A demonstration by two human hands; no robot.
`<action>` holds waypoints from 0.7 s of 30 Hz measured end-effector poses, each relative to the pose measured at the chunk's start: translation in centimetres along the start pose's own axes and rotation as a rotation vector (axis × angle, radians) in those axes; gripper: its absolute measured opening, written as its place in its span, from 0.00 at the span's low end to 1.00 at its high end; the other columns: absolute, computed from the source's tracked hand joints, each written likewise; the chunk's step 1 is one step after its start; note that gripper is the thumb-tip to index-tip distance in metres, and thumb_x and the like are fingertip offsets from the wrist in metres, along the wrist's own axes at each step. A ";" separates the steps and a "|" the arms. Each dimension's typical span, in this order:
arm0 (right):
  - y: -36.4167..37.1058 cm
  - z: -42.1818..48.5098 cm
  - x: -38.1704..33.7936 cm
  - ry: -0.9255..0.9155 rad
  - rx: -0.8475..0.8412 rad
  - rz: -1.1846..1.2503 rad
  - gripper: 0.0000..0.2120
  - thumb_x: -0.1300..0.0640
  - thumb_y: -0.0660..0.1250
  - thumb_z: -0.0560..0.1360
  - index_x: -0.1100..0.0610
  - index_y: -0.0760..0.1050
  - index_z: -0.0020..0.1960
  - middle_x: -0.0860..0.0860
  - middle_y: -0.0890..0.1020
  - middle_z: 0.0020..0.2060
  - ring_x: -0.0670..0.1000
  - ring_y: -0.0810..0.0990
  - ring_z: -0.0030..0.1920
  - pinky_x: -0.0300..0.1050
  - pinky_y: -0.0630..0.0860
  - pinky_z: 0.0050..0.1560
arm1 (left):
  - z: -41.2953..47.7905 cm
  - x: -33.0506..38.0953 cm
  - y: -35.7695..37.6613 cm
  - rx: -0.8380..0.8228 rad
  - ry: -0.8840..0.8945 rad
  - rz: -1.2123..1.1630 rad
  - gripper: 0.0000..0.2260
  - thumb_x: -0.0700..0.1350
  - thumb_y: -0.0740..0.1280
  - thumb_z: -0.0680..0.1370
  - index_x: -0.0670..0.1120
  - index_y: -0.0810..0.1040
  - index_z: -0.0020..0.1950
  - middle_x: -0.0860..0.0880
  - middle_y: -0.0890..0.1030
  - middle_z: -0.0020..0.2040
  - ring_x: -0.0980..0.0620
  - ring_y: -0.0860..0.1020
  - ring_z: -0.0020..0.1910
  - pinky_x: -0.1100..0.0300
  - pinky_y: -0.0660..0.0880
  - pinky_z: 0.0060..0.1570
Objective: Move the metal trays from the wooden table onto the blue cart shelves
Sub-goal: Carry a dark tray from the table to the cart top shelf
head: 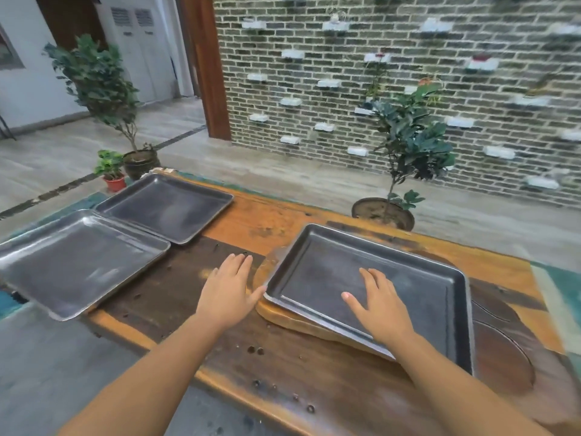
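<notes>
Left hand flat at its nine o'clock, right hand spread over its floor, the ungripped metal tray could slide off its wooden slab.

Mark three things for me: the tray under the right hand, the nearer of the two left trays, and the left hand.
Right tray (424,309): head view, bare floor toward its right side.
Near left tray (78,262): head view, middle of its floor.
Left hand (228,291): head view, back of the hand.
</notes>
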State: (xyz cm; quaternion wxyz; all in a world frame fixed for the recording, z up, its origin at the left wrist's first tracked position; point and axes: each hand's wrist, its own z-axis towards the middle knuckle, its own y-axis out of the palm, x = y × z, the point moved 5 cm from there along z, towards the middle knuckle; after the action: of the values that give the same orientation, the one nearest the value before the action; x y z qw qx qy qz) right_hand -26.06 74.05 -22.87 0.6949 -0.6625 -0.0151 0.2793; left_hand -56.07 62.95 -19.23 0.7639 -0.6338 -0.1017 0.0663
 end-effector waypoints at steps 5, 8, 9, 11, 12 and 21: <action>0.0 2.4 5.7 0.127 0.019 -0.010 0.45 0.24 0.42 0.69 0.49 0.54 0.77 0.49 0.59 0.76 0.53 0.59 0.75 0.53 0.70 0.66 | 5.5 3.2 3.1 -0.041 0.085 -0.048 0.33 0.64 0.58 0.77 0.46 0.63 0.76 0.48 0.68 0.74 0.47 0.62 0.75 0.48 0.67 0.70; 0.3 4.2 9.1 0.190 0.019 0.024 0.45 0.24 0.43 0.69 0.49 0.54 0.78 0.49 0.59 0.76 0.53 0.59 0.76 0.54 0.70 0.66 | 8.5 4.5 5.1 -0.068 0.098 -0.051 0.34 0.65 0.57 0.77 0.46 0.63 0.76 0.49 0.68 0.74 0.49 0.64 0.74 0.50 0.67 0.70; 0.5 4.7 10.2 0.210 0.017 0.028 0.44 0.25 0.45 0.70 0.49 0.54 0.78 0.50 0.59 0.76 0.54 0.59 0.75 0.54 0.70 0.66 | 9.5 4.9 5.7 -0.079 0.094 -0.056 0.34 0.65 0.57 0.77 0.46 0.63 0.76 0.49 0.69 0.73 0.49 0.64 0.74 0.50 0.68 0.70; 0.9 5.6 12.5 0.253 -0.002 0.035 0.42 0.26 0.47 0.72 0.50 0.54 0.78 0.50 0.59 0.76 0.54 0.60 0.75 0.54 0.70 0.66 | 11.5 5.8 6.9 -0.103 0.089 -0.074 0.33 0.64 0.58 0.77 0.46 0.64 0.76 0.50 0.71 0.72 0.49 0.66 0.73 0.50 0.69 0.68; 1.2 5.9 13.5 0.273 -0.014 0.039 0.42 0.26 0.47 0.72 0.50 0.54 0.78 0.51 0.59 0.76 0.54 0.60 0.75 0.54 0.70 0.66 | 12.4 6.2 7.4 -0.110 0.092 -0.079 0.32 0.64 0.59 0.77 0.47 0.65 0.76 0.50 0.72 0.71 0.49 0.67 0.72 0.51 0.70 0.67; 3.3 6.6 19.5 0.432 -0.049 0.037 0.40 0.28 0.49 0.73 0.51 0.54 0.77 0.51 0.61 0.75 0.53 0.61 0.74 0.54 0.71 0.65 | 18.9 8.7 13.4 -0.252 0.120 -0.140 0.33 0.67 0.57 0.77 0.50 0.62 0.77 0.53 0.72 0.71 0.51 0.71 0.68 0.53 0.77 0.57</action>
State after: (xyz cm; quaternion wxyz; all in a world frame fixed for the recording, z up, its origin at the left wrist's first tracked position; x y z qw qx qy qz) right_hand -13.38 87.95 -31.97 0.6603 -0.7239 0.1395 0.1431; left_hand -51.81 85.47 -28.50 0.6859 -0.7187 -0.1073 -0.0384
